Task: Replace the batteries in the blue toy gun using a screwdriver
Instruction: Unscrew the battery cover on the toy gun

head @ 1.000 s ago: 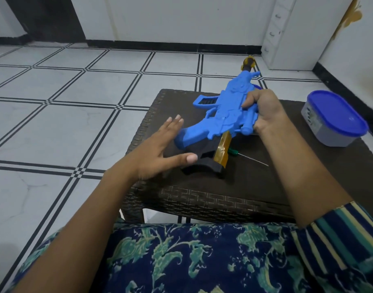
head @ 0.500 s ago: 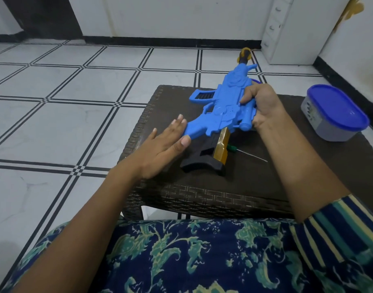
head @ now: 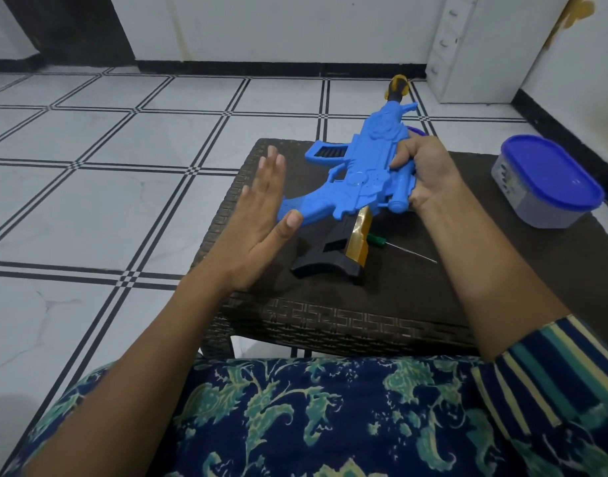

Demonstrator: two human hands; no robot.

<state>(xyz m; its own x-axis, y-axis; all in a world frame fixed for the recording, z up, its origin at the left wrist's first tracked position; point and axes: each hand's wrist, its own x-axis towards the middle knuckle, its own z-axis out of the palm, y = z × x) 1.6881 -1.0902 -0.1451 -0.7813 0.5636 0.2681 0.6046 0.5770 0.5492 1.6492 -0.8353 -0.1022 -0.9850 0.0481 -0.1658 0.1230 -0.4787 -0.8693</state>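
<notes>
The blue toy gun has a black and gold stock and a gold-tipped muzzle pointing away from me. It is tilted above the dark wicker table, its stock end resting on the tabletop. My right hand grips the gun's body around its top and scope. My left hand is flat with straight fingers, its thumb touching the blue pistol grip. A thin screwdriver with a green handle lies on the table just right of the gold stock, partly hidden by it.
A grey plastic container with a blue lid stands at the table's right end. A white drawer unit stands against the far wall. Tiled floor lies to the left. My patterned lap fills the bottom.
My left hand has moved in from the left and turned upright against the gun's grip. My right hand has kept its hold on the gun, which has barely moved.
</notes>
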